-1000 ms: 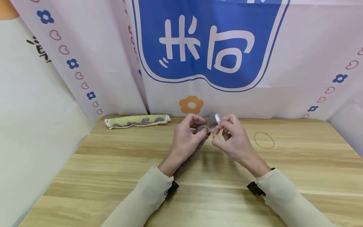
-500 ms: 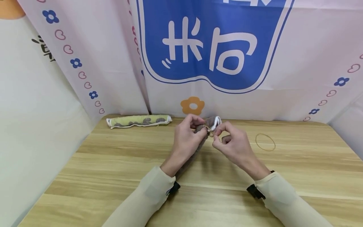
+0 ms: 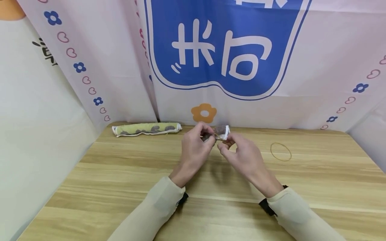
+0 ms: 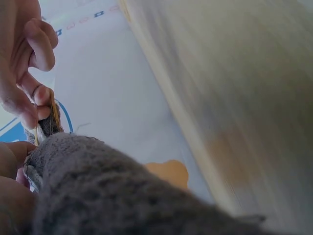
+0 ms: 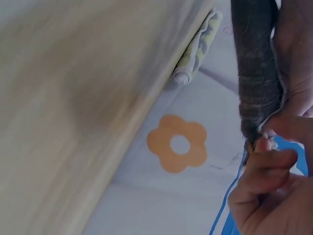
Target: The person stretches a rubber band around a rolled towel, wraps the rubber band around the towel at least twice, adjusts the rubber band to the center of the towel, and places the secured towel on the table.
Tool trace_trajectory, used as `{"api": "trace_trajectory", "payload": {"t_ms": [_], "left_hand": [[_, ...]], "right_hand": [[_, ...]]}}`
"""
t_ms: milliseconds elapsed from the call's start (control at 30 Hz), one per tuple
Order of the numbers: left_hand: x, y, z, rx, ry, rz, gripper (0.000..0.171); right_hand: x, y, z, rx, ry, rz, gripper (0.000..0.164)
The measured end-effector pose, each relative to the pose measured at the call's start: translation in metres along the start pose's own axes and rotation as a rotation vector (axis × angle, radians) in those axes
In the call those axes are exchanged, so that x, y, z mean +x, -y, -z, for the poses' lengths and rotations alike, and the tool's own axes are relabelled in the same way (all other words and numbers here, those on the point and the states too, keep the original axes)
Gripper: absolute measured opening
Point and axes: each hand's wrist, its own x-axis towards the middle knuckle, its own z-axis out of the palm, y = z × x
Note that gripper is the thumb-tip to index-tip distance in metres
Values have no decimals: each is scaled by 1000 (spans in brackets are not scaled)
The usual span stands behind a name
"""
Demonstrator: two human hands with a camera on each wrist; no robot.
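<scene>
A tightly rolled grey-brown towel (image 3: 221, 130) with a white-edged end is up between both hands, near the table's back edge. My left hand (image 3: 193, 149) grips it close to that end and hides much of it in the head view. Its long fuzzy body (image 4: 112, 181) fills the lower part of the left wrist view. With thumb and fingers my right hand (image 3: 244, 155) pinches a tan rubber band (image 4: 55, 113), stretched at the towel's end. In the right wrist view the roll (image 5: 257, 63) runs down to the pinching fingertips.
A second rubber band (image 3: 271, 149) lies on the wooden table (image 3: 229, 214), right of the right hand. At the back left lies a rolled yellow-green towel (image 3: 147, 128) with grey patches. A printed curtain (image 3: 316, 67) hangs right behind the table.
The grey-brown roll has turned, so its white end points more to the right and its length no longer shows below my left wrist. My right hand has shifted slightly left.
</scene>
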Motion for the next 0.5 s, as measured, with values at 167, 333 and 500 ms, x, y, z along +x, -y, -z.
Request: {"api": "trace_trajectory", "payload": {"t_ms": [167,333,500], "left_hand": [[2,6,4,28,-30,14,18],[4,10,6,23,-49,31,16],[6,11,6,15,-69,24,17]], "right_hand": [[0,2,-5,107,58,-2,12],[-3,-1,-9,227,114,-4,26],[-3,1,-8,310,133,2,21]]}}
